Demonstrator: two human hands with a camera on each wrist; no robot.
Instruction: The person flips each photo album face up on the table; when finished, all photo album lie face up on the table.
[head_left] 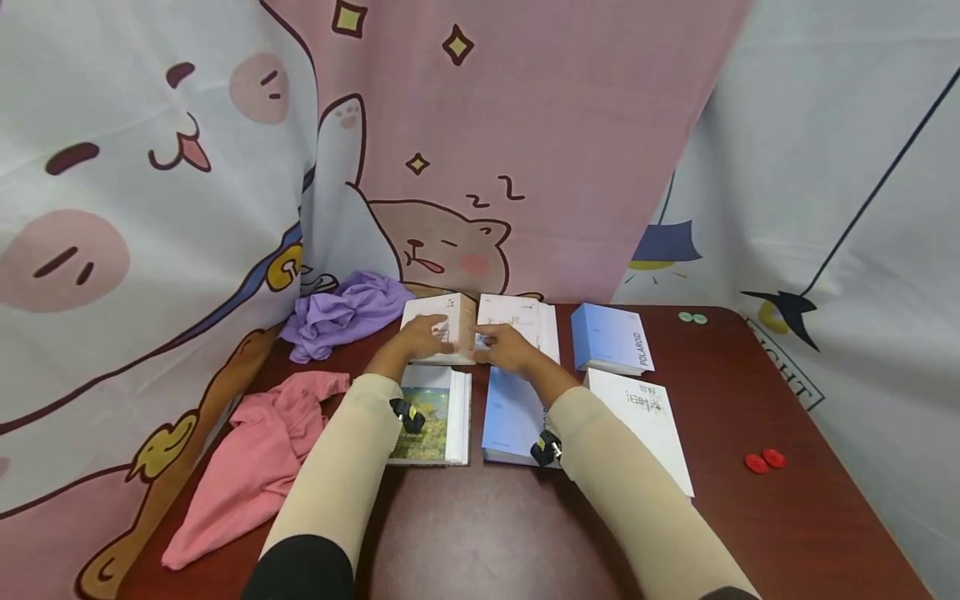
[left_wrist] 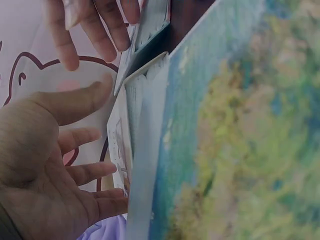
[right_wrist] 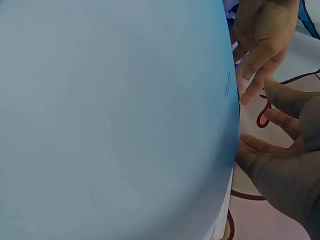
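My left hand reaches over the front of a thick white book with a beige spine, fingers extended across its cover. My right hand is at that book's right side, its fingertips right by the spine and its palm overlapping the white book beside it. In the left wrist view, the fingers of both hands are spread and relaxed, above the edges of the books. A book with a painted landscape cover fills the right of that view. A blue book fills most of the right wrist view.
Farther right lie a blue book marked POLAROID and a white book. Purple cloth and pink cloth lie on the left. Green discs and red discs sit at right. Printed curtains border the table.
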